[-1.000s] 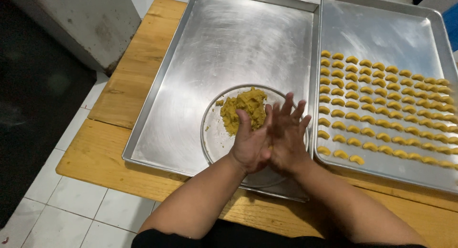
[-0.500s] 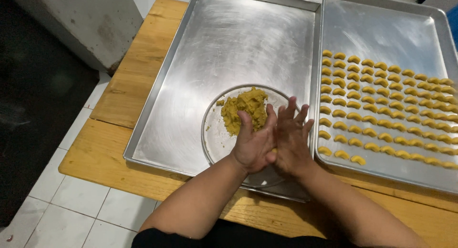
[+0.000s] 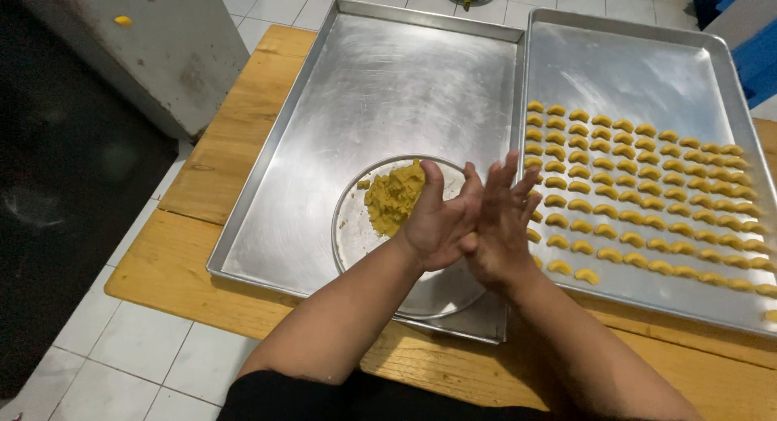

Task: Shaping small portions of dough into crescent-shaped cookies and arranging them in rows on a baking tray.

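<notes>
From the head camera, looking down: the left hand [image 3: 437, 223] and the right hand [image 3: 502, 227] are pressed palm to palm above the near edge of a round metal plate [image 3: 356, 235], fingers stretched out flat. Whatever sits between the palms is hidden, so I cannot tell whether they hold a piece of dough.

The lump of dough [image 3: 392, 196] lies on the plate just beside the left hand's thumb. It is yellow-ochre, coarse and crumbly, with a few loose crumbs scattered near it. The plate rests inside a large empty tray [image 3: 380, 89] of dull brushed metal with a raised rim.

Touching it on the right is a second tray [image 3: 631, 73], bearing neat rows of small crescents [image 3: 647, 194], the same yellow, smooth and curved. Both trays sit on a pale wooden surface [image 3: 202, 178] over a white tiled floor [image 3: 105, 340].

Risks, as I judge them: the dough looks dry enough to break apart under pressure, and the right forearm hovers close to the nearest crescents, so a careless sweep could smear or shift them.
</notes>
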